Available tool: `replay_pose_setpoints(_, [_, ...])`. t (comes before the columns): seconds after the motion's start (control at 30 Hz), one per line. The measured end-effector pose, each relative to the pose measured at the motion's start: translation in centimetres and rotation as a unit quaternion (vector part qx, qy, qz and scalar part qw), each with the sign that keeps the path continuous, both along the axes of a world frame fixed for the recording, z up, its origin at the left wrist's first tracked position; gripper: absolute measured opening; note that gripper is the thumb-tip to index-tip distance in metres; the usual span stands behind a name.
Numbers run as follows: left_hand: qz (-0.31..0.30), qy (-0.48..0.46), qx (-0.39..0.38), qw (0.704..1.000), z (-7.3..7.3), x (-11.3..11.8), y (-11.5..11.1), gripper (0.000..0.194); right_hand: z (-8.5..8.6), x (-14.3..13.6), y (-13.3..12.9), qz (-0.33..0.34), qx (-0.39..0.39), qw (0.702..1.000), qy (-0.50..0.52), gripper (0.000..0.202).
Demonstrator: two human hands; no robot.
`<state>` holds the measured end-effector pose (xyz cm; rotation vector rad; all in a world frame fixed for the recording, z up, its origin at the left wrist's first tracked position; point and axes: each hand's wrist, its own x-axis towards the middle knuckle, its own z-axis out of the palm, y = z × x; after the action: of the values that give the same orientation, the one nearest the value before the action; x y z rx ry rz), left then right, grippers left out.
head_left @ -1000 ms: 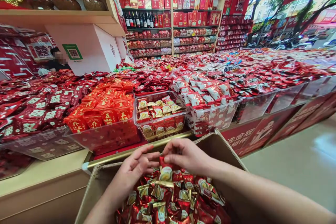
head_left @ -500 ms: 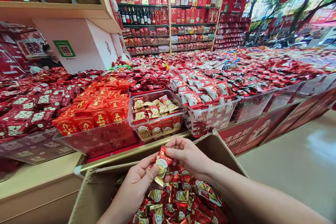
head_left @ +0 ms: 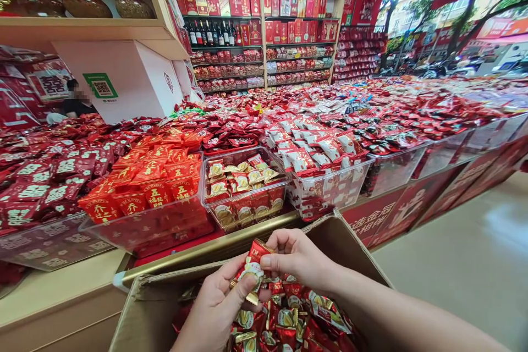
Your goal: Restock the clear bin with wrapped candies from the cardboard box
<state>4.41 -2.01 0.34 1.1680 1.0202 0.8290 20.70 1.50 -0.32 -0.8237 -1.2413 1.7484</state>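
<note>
Head view, only one here. Both hands are on one red candy (head_left: 252,270), held over the open cardboard box (head_left: 358,250), near the box's far side.

Left hand (head_left: 225,292): gripping the candy, thumb pressed across the front of its lower part, fingers curled behind. Gold crimped end sticks out below the thumb. Right hand (head_left: 297,257): thumb and index pinching the candy's upper right edge, other fingers curled in. Candy is tilted, top end leaning right; printed side faces the camera, lettering partly covered by the right thumb.

Inside the box: a loose pile of candies (head_left: 289,319), red and gold wrappers, lying at all angles. Left forearm hides part of it.

Just past the box is the counter's gold edge strip (head_left: 223,245); can't tell if the box touches it. Behind that, a clear tub (head_left: 246,212) with similar red and gold candies, rows against its front wall. Left of the tub: orange-red packets (head_left: 153,179), then maroon packets (head_left: 61,176). Right of it: white-and-red packets (head_left: 322,146).

Back: shelves (head_left: 264,69) with bottles and boxes. Far left, a person (head_left: 78,105) beside a QR sign (head_left: 101,88).
</note>
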Motion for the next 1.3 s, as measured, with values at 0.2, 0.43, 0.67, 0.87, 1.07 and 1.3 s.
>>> replay_pose_setpoints(0.2, [0.001, -0.073, -0.031, 0.997, -0.4, -0.4, -0.1, 0.040, 0.4, -0.2, 0.0, 0.003, 0.013, 1.000, -0.012, 0.033])
replay_pose_setpoints(0.43, [0.141, -0.013, 0.077, 0.987, -0.1, -2.2, 1.0, 0.036, 4.6, 0.6, 1.9, -0.120, 0.308, 0.935, -0.133, 0.012])
replay_pose_setpoints(0.67, [0.174, 0.137, 0.133, 0.966, -0.3, -4.0, 2.8, 0.031, 10.0, -0.6, 9.5, -0.124, 0.512, 0.769, -0.363, 0.015])
replay_pose_setpoints(0.87, [0.165, 0.131, 0.137, 0.968, -1.0, -4.2, 2.6, 0.026, 9.1, -2.1, 11.8, 0.022, 0.469, 0.741, -0.479, 0.017])
replay_pose_setpoints(1.07, [0.158, 0.133, 0.122, 0.971, -1.0, -4.2, 2.6, 0.026, 9.3, -2.1, 12.6, 0.057, 0.441, 0.721, -0.530, 0.015])
replay_pose_setpoints(1.3, [0.160, 0.144, 0.115, 0.970, -1.1, -4.1, 2.6, 0.025, 9.1, -2.3, 12.8, 0.075, 0.428, 0.716, -0.546, 0.016])
